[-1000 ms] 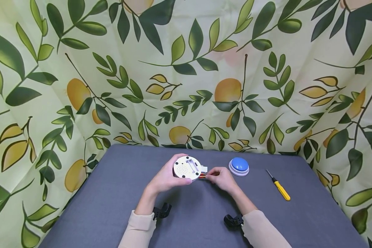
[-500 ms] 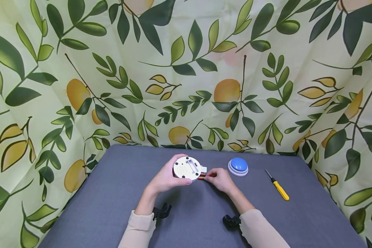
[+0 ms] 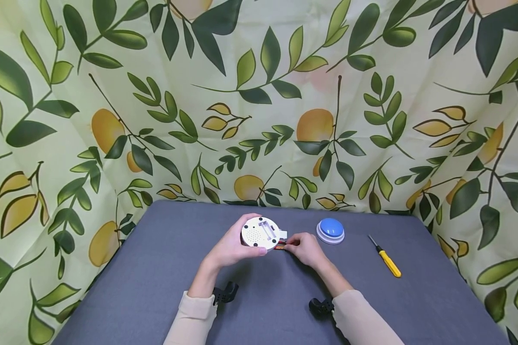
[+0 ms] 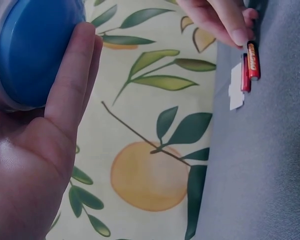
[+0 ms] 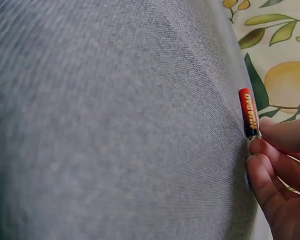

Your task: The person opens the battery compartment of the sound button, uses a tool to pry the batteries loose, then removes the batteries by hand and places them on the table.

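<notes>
The left hand (image 3: 231, 246) grips a round, white, blue-domed plastic device (image 3: 254, 235); the right hand (image 3: 307, 250) seems to pinch a red-and-black cylindrical battery (image 5: 248, 112).

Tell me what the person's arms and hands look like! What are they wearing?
The left sleeve and right sleeve are plain pale beige, ending above the wrists. A chunky black left wrist device and a similar right wrist device peek out there. The left hand and right hand have no gloves. A gold glint on the right might be a ring.
</notes>
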Demonstrator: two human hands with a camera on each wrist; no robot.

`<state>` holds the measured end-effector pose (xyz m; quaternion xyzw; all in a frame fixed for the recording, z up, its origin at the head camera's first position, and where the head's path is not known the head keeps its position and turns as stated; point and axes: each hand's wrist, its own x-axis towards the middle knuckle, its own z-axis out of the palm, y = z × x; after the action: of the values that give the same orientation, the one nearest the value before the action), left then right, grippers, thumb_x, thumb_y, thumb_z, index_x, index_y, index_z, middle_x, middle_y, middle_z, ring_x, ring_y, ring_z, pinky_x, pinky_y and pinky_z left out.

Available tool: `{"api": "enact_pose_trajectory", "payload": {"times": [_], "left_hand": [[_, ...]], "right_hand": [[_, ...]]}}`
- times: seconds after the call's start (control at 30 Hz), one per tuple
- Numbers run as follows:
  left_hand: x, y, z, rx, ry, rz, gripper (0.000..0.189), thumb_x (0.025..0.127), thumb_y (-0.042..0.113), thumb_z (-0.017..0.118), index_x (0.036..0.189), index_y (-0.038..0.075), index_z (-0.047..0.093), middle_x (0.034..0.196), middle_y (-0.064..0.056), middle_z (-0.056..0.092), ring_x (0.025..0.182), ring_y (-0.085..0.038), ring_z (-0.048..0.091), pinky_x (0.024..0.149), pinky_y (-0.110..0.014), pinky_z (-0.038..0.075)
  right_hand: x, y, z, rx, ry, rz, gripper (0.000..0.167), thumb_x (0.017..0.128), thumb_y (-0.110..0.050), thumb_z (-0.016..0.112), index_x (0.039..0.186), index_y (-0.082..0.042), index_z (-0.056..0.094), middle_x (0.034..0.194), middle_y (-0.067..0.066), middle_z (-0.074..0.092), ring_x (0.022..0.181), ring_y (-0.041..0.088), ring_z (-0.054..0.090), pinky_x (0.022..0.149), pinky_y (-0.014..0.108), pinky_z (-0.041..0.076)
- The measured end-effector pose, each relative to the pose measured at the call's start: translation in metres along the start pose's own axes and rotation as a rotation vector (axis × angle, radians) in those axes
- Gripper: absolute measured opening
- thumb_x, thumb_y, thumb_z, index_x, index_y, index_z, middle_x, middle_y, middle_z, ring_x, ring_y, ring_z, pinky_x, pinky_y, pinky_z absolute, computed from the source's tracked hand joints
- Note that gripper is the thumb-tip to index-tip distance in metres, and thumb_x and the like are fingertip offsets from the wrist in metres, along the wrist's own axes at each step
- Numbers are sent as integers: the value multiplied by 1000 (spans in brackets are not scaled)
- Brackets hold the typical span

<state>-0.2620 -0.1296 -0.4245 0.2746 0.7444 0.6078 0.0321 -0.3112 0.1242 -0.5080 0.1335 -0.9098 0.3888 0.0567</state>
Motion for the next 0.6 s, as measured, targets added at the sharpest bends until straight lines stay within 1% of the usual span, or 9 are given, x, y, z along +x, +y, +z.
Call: {"api": "enact_pose_trajectory", "payload": {"times": [0.17, 0.3, 0.4, 0.47, 0.6], "left_hand": [[0, -1, 0, -12, 0, -5, 80, 77, 12, 85, 145, 7, 43, 128, -13, 57, 106, -25, 58, 89, -28, 48], [1, -2, 0, -23, 11, -14, 80, 78, 10, 85, 145, 8, 43, 129, -13, 57, 106, -25, 59, 88, -28, 49], [2, -1, 1, -22, 17, -20, 80, 78, 10, 85, 146, 7, 42, 130, -13, 56, 107, -25, 59, 89, -28, 49], [3, -1, 1, -9, 36, -29, 81, 78, 11, 86, 146, 8, 42, 130, -12, 56, 107, -24, 58, 89, -29, 49], [3, 1, 1, 9, 93, -44, 84, 77, 13, 87, 148, 12, 40, 130, -11, 55, 109, -24, 57, 92, -34, 48]], "right_hand": [[-4, -5, -7, 35, 28, 3, 6, 87, -12, 80, 85, -6, 78, 78, -3, 70, 72, 12, 58, 68, 32, 49], [-9, -16, -14, 115, 61, 3, 7, 91, -12, 76, 92, -6, 78, 83, 0, 71, 74, 13, 59, 69, 32, 50], [-14, -28, -21, 181, 84, 6, 8, 91, -11, 74, 97, -7, 78, 87, 1, 72, 75, 14, 61, 68, 31, 51], [-18, -37, -25, 219, 88, -3, 11, 92, -13, 74, 101, -7, 78, 91, 1, 73, 78, 15, 63, 70, 30, 52], [-24, -55, -32, 308, 71, -36, 21, 93, -19, 75, 110, -7, 77, 101, 3, 74, 89, 16, 67, 78, 29, 55]]}}
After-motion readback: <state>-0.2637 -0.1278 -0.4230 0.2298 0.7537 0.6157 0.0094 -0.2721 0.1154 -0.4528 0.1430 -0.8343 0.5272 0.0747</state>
